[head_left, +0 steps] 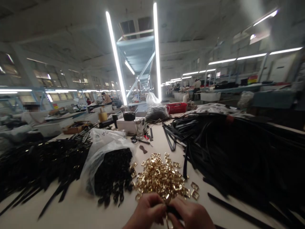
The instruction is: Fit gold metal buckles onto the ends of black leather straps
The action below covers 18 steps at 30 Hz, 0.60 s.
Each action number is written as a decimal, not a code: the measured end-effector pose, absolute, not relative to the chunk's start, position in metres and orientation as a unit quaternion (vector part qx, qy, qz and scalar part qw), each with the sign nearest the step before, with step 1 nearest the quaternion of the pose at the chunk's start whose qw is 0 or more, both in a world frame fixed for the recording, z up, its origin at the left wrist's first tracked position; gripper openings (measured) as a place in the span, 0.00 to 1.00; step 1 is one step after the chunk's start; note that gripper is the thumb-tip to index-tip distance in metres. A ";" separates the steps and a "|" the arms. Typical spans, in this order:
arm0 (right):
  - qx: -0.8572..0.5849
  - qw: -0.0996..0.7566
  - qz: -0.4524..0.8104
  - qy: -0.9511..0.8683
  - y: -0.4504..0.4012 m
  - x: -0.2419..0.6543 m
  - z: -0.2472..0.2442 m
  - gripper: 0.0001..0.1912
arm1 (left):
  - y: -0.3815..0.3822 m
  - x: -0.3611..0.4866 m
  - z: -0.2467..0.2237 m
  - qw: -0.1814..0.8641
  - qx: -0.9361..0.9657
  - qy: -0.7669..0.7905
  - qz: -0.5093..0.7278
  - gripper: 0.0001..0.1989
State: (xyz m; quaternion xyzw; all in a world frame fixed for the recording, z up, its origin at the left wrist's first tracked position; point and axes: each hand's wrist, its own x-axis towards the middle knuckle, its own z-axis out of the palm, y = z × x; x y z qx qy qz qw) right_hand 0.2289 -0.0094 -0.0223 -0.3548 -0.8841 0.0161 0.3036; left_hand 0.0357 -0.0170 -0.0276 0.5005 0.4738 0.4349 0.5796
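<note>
At the bottom centre my two hands meet, fingers closed in a pinch. My left hand [148, 210] grips at a gold buckle [169, 221], which shows between the hands and is partly covered by the fingers. A black strap [174, 211] is pinched in my right hand [192, 212], and its end lies against the buckle. How far the strap passes through the buckle is hidden. Right beyond my hands is a heap of loose gold buckles [159, 176].
Left of the heap, a clear plastic bag [89, 165] spills small black pieces [114, 173]. Black straps with gold fittings [45, 162] lie farther left. Long black straps [238, 152] pile up on the right. A glass jar [139, 128] and red basket [176, 108] stand behind.
</note>
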 end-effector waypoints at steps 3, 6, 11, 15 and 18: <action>-0.380 0.296 0.081 -0.873 -0.015 0.231 -0.006 0.04 | -0.023 0.038 -0.009 0.571 0.494 0.483 0.444 0.21; -0.384 0.291 0.158 -0.862 -0.015 0.233 -0.001 0.04 | -0.025 0.037 -0.004 0.585 0.495 0.475 0.433 0.20; -0.399 0.267 0.233 -0.846 -0.013 0.235 -0.001 0.06 | -0.026 0.035 -0.003 0.599 0.489 0.479 0.416 0.19; -0.410 0.263 0.236 -0.841 -0.013 0.234 0.002 0.09 | -0.024 0.037 -0.006 0.594 0.491 0.483 0.415 0.19; -0.425 0.264 0.246 -0.830 -0.014 0.230 -0.001 0.10 | -0.019 0.038 -0.022 0.590 0.486 0.486 0.423 0.20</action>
